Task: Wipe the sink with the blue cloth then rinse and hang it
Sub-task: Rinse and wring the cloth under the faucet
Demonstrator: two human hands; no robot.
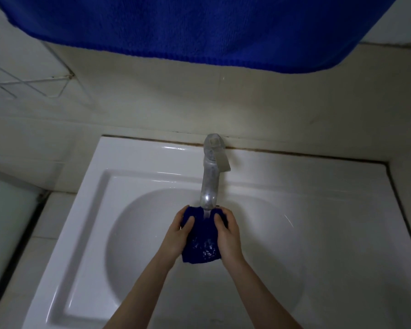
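Observation:
A wet, dark blue cloth hangs bunched between my two hands over the white sink. My left hand grips its left edge and my right hand grips its right edge. Water runs from the chrome tap straight onto the top of the cloth. The tap's lever is tilted to the right. The cloth's lower part glistens with water above the basin's middle.
A large blue towel hangs across the top of the view, above the tap. A wire rack is fixed to the tiled wall at the left. The sink sits against the back wall, with a tiled ledge on its left.

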